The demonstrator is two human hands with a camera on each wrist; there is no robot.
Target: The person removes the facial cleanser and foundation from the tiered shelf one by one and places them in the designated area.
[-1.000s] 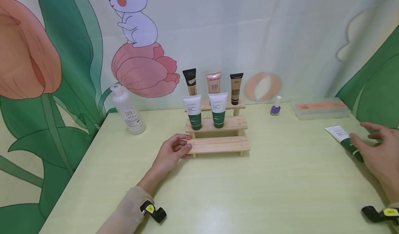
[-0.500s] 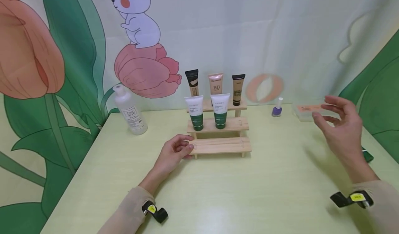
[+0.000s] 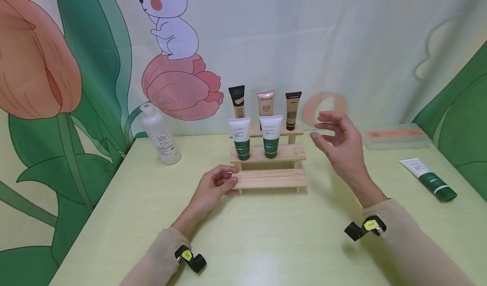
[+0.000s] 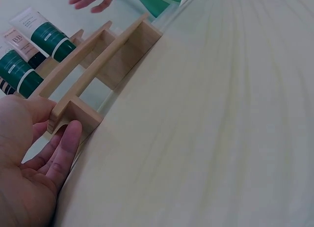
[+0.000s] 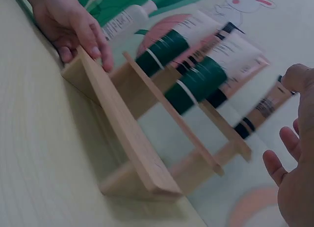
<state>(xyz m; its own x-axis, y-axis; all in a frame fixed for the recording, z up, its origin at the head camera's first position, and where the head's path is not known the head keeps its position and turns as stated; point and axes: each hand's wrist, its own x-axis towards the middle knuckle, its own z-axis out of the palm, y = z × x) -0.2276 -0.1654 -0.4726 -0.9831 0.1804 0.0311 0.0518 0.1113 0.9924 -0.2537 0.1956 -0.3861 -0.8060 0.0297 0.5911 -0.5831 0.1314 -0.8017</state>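
Observation:
A three-step wooden display rack [image 3: 270, 180] stands mid-table. My left hand [image 3: 213, 186] holds the left end of its lowest step, thumb and fingers around the board's end [image 4: 73, 106]. Two white-and-green squeeze tubes [image 3: 239, 140] [image 3: 271, 138] stand caps down on the middle step. On the top step are a black-topped beige tube [image 3: 237, 102], a pink BB cream tube [image 3: 266, 102] and a dark-topped tan tube [image 3: 292, 110]. To the right of the rack my right hand [image 3: 340, 148] hovers with spread, bent fingers and nothing between them.
Another white-and-green tube [image 3: 430, 180] lies on the table at the right. Behind it is a flat clear plastic box [image 3: 397, 137]. A white pump bottle [image 3: 161, 138] stands at the left. My right hand mostly hides a purple bottle. A printed curtain hangs behind.
My right hand has moved left from beside the lying tube to the air near the rack, with nothing in it. My left hand stays on the rack. The view has shifted slightly.

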